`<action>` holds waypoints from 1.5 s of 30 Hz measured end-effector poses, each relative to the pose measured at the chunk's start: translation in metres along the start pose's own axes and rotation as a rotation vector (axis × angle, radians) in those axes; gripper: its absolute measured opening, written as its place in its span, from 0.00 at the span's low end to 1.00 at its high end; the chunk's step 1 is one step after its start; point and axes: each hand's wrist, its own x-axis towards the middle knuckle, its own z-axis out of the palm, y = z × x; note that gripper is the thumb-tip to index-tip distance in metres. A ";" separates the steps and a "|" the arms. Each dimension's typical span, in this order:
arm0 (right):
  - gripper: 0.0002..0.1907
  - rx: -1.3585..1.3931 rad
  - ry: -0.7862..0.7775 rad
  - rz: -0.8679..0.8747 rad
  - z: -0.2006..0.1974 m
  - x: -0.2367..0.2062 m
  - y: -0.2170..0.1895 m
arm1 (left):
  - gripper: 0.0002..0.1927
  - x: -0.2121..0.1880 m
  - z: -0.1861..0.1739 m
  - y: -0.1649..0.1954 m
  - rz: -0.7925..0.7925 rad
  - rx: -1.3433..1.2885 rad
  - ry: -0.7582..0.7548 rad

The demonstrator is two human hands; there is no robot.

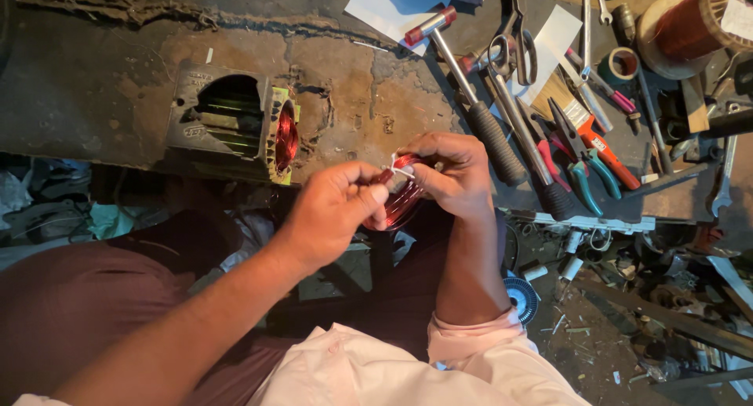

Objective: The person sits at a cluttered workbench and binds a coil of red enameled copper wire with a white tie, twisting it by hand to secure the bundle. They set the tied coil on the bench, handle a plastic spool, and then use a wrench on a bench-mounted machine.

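Both hands were up over the bench edge, working one small coil of red enamelled wire [401,196]. Left hand [333,211] pinched the coil's near side, thumb and forefinger closed on it, other fingers curled under. Right hand [455,174] gripped the far side, fingers wrapped over the top, thumb tucked in. A thin white tie [400,167] crossed the top of the coil, right between the two sets of fingertips; couldn't tell which hand actually had hold of it. The coil hung in the air just off the front edge of the workbench [118,84], not resting on anything.

On the bench, left of the hands, a grey motor stator housing [227,120] lay on its side, red windings showing at its open end. To the right, tools in a heap: a hammer [471,92] with red head caps and a black grip, scissors [518,41], pliers with teal handles [584,159], an orange-handled tool [604,151], spanners further back. A spool of copper wire [686,25] sat at the far right corner, a roll of tape [623,63] just beside it. White paper sheets [388,6] lay under the hammer head.
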 end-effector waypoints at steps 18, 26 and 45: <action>0.11 -0.264 0.066 -0.017 0.004 0.006 0.004 | 0.13 -0.009 -0.012 0.009 -0.031 -0.102 -0.010; 0.10 -0.095 0.148 -0.064 0.006 0.005 0.009 | 0.14 -0.012 -0.007 0.011 0.022 0.063 -0.023; 0.11 0.101 0.250 -0.212 0.009 0.006 -0.003 | 0.09 -0.019 0.005 0.025 0.246 0.389 0.159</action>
